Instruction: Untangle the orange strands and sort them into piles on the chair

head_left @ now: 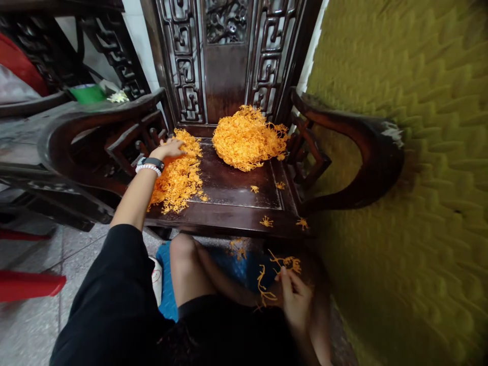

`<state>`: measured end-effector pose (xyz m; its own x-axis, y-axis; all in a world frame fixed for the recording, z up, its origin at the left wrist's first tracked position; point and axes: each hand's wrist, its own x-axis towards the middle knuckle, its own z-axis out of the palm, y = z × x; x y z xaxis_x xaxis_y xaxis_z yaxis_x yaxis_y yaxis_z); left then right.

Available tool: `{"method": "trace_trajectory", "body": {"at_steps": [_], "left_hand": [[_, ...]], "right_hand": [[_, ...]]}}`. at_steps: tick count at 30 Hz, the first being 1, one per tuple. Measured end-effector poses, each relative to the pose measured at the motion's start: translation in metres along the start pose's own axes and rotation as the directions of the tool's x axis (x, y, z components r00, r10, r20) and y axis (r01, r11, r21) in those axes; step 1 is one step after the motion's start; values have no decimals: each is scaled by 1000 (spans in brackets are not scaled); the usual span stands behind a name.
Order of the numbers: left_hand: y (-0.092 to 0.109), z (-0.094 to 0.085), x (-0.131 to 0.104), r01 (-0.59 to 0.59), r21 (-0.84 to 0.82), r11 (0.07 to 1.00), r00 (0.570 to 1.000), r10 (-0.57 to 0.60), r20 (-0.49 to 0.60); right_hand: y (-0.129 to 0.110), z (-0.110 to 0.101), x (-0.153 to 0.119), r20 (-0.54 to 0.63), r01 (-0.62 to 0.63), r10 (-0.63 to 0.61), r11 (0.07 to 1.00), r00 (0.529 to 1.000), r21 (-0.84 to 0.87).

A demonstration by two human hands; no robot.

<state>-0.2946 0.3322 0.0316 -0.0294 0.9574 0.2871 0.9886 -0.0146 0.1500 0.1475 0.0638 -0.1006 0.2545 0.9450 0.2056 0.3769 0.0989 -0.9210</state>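
Observation:
My left hand (170, 149), a watch and a beaded bracelet on its wrist, rests over the back of a loose pile of small orange plastic spiders (177, 180). Its fingers are stretched out, and any contact with single pieces is too small to tell. Low over my lap, my right hand (295, 295) pinches an orange spider cluster (292, 263) between thumb and fingers, with thin legs sticking out. A stringy orange piece (263, 287) lies or hangs just left of it. A taller heap of orange spiders (249, 137) sits at the back of the dark wooden seat (224, 180).
Single spiders (267, 221) lie scattered along the seat's front right. Curved wooden armrests (366, 168) bound both sides. A blue mat (244, 264) shows below, with more orange bits. A green container (87, 94) stands at left, and a red plastic piece (30, 284) juts in lower left.

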Motion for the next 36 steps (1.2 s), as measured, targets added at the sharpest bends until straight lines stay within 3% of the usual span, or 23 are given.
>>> {"method": "trace_trajectory", "body": {"at_steps": [3,5,7,10,12,14,16,19,21,24,27,31,36], "left_hand": [[-12,11,-5,91,-23,996,995,-90,39],[-10,5,-8,106,-61,993,994,-105,25],[7,-9,-12,46,-100,994,997,-53,-62],[63,-23,-29,-198,-175,964,966,162,-200],[112,-15,-53,-359,-213,908,932,341,-120],[160,9,-83,-460,-245,854,882,470,-17],[200,41,-111,-478,-277,833,849,520,99],[240,87,-129,-434,-356,828,835,518,187],[256,106,-124,-428,-440,789,831,536,152],[274,120,-105,-457,-539,708,815,576,66],[292,125,-89,-489,-558,670,790,611,41],[310,123,-79,-536,-487,690,791,611,-5],[319,119,-78,-694,-392,603,658,753,-6]], "right_hand": [[4,-1,-1,-38,-18,19,1000,999,5],[5,-3,1,-53,-13,13,1000,999,3],[5,-5,3,-55,-3,2,1000,998,-4],[3,-7,5,-40,13,-13,1000,999,-12],[2,-8,5,-22,15,-15,1000,1000,-4],[1,-8,2,-2,8,-8,1000,1000,6],[1,-8,-3,8,-7,7,1000,1000,9],[2,-11,-12,-2,-26,26,999,1000,18],[1,-14,-15,-18,-40,41,999,999,27],[-2,-23,-17,-38,-73,74,997,997,21],[-6,-35,-15,-45,-112,111,994,993,-7],[-7,-46,-12,-75,-135,131,990,988,-39],[2,-48,-13,-124,-147,142,989,982,-28]]}}
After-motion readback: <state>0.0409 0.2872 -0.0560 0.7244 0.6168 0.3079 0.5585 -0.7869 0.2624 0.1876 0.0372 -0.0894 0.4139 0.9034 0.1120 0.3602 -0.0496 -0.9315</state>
